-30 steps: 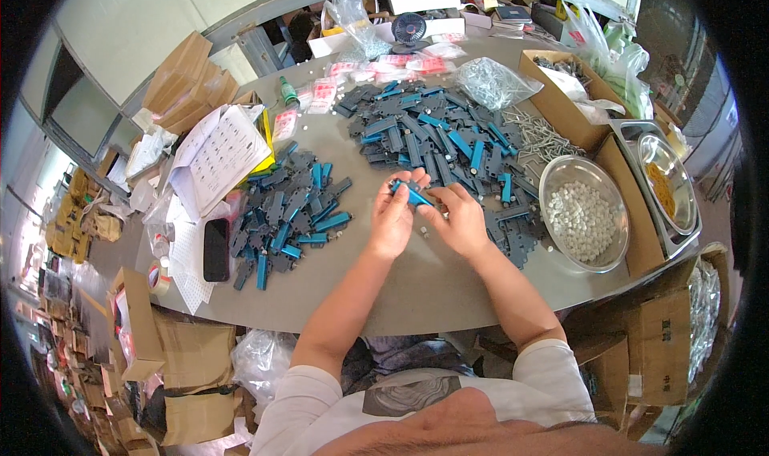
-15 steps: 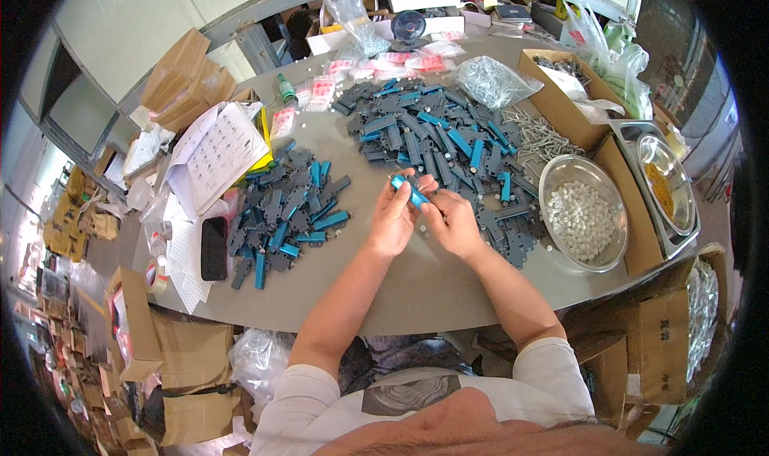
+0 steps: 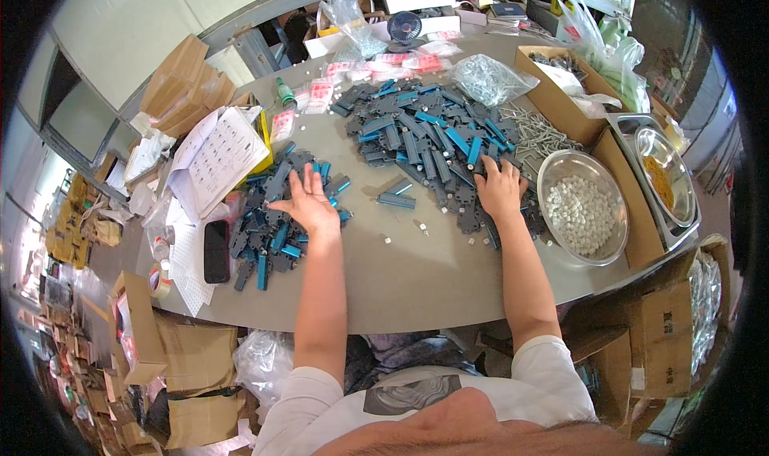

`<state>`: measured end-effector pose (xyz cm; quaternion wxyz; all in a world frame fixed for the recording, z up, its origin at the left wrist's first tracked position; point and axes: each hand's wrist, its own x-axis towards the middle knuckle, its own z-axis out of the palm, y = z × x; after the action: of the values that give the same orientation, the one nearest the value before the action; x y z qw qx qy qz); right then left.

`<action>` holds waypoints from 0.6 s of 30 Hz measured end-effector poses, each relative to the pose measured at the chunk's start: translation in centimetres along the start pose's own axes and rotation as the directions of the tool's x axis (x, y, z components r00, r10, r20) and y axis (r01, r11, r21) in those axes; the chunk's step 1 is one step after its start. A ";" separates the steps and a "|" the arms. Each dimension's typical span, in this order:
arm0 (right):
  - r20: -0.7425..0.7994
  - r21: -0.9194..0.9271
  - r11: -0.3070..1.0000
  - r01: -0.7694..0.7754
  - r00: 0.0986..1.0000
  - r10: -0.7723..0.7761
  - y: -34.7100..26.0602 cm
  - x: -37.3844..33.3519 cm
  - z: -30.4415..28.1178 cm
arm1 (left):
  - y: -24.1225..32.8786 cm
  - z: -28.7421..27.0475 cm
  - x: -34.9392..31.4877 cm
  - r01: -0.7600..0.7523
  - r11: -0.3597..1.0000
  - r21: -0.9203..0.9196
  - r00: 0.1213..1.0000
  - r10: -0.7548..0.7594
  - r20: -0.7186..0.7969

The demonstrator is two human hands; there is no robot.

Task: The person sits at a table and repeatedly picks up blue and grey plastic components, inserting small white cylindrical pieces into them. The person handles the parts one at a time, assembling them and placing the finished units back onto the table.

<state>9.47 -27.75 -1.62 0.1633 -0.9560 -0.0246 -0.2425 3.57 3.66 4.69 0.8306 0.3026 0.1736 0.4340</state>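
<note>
My left hand [image 3: 312, 205] is open, palm partly up and fingers spread, over the right side of a smaller pile of dark grey and blue oblong pieces [image 3: 263, 265]. Nothing shows in its grasp. At the near right of the larger pile of the same pieces [image 3: 436, 155], my right hand [image 3: 501, 190] rests with its fingers apart and curving down among them. Its fingertips are partly lost against the pieces, and I see none lifted. Between the hands, a pair of grey-and-blue pieces [image 3: 396, 199] lies side by side on the grey table [image 3: 408, 284].
A steel bowl of small white pieces [image 3: 583, 209] stands right of my right hand, with loose metal pins [image 3: 545, 135] behind it. A cardboard box [image 3: 561, 79] and steel tray [image 3: 669, 179] line the right. Phone [image 3: 215, 252] and papers [image 3: 216, 159] lie left.
My hands have parted. The blue piece they held together is out of them; my left hand has moved left over the small pile, my right hand right onto the large pile.
</note>
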 end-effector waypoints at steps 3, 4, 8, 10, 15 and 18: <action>0.023 0.049 0.998 -0.048 0.999 0.047 0.2 0.4 -0.5 | -0.7 0.3 -1.0 -0.035 0.998 0.046 0.995 0.031 0.091; -0.021 0.083 0.995 -0.052 0.998 0.053 0.1 0.4 -0.7 | -0.2 1.8 -2.5 -0.100 0.994 0.039 0.994 0.098 0.040; -0.174 0.264 0.964 -0.005 0.983 0.052 -0.2 0.7 -0.6 | -2.9 -1.7 -0.2 -0.266 0.840 0.472 0.898 0.038 0.438; -0.215 0.400 0.916 -0.012 0.971 0.106 -0.9 0.9 -0.9 | -4.2 -2.1 -1.0 -0.645 0.342 0.684 0.703 -0.087 0.706; -0.093 0.724 0.689 -0.034 0.985 0.146 -1.6 0.8 -1.5 | -4.6 -2.2 -2.0 -0.757 0.089 0.648 0.529 -0.498 0.687; 0.072 0.894 0.431 -0.122 0.989 0.130 -2.8 0.4 -1.8 | -4.2 -1.9 -1.6 -0.603 0.175 0.778 0.557 -0.606 0.568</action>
<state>8.69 -25.69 0.87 0.6610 -0.7234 -0.0772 -0.1838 4.22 1.12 0.59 0.3903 0.9206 -0.0069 0.0076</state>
